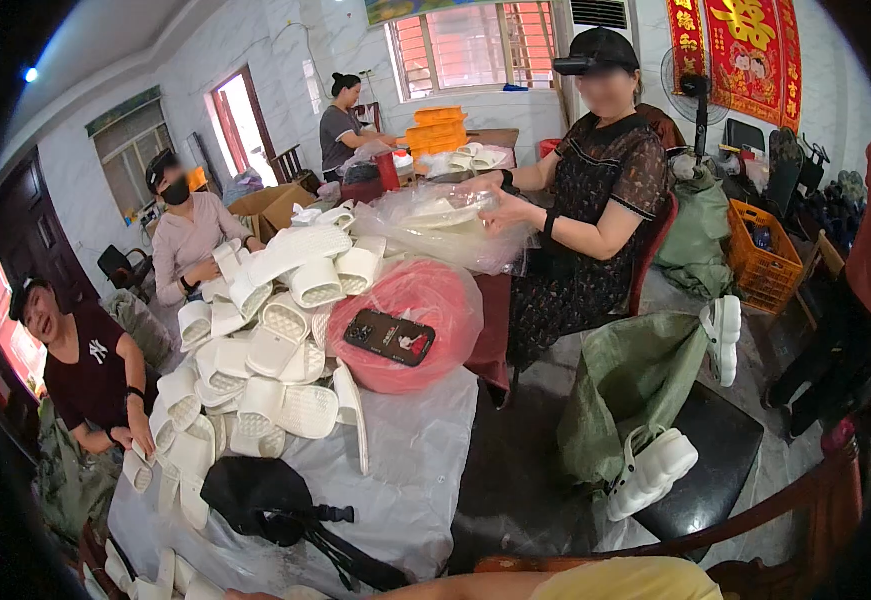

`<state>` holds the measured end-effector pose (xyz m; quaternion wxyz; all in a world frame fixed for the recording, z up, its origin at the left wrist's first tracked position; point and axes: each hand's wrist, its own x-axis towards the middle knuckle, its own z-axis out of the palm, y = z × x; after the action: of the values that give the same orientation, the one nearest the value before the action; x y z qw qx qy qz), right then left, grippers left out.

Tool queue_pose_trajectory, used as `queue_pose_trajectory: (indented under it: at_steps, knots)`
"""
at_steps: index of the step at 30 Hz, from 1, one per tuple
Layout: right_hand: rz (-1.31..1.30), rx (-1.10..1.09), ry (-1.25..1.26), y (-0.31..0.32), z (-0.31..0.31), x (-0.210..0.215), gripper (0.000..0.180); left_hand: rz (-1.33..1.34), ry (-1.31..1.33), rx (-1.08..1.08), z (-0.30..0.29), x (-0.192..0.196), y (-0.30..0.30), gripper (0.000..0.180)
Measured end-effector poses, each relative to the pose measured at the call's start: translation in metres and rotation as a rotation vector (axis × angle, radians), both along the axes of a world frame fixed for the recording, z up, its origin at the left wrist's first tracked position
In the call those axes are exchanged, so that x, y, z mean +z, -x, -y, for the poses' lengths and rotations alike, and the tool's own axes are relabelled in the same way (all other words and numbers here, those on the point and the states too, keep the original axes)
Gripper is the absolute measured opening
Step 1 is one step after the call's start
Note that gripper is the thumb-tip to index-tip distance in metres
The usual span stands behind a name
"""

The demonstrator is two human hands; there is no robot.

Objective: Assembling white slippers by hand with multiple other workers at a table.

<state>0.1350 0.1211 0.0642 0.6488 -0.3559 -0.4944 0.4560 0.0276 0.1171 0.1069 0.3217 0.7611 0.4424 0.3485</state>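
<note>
A bare forearm (pixel 496 586) with a yellow sleeve (pixel 626 580) runs along the lower edge, seemingly my right arm. Its hand is almost wholly cut off, so its fingers and anything in them cannot be made out. My left hand is outside the picture. Closest to the arm are loose white slippers (pixel 181 580) at the lower left and a black bag (pixel 256 490) with a buckled strap. Beyond them, a heap of white slide slippers (pixel 286 330) covers the table's left part. A dark phone (pixel 389 337) lies on a pink plastic bag (pixel 436 290).
The table has a pale plastic cover (pixel 411 440). Across it, one person handles a clear plastic bag (pixel 446 225); others sit left and work at the back. A green sack (pixel 626 390) with white clogs (pixel 653 473) stands right, beside a wooden chair (pixel 796 510). An orange crate (pixel 761 255) sits farther off.
</note>
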Motion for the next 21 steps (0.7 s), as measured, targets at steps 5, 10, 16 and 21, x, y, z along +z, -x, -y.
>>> queue_pose_trajectory:
  at_steps: [5,10,16,21]
  knots:
    - [0.182,0.004,0.085,-0.02,0.004,0.03,0.025,0.01,0.025,0.02,-0.022,-0.011,0.014,0.028]
    - [0.417,-0.025,-0.013,0.0,-0.043,-0.01,0.016,0.314,0.123,0.138,-0.043,-0.05,0.037,0.014]
    - [0.476,0.234,0.302,-0.047,-0.019,0.007,0.021,0.02,0.239,0.049,-0.032,-0.011,0.029,0.017]
    - [0.724,0.253,0.212,-0.033,-0.007,0.02,0.021,-0.056,0.212,0.034,-0.018,-0.023,0.049,0.017]
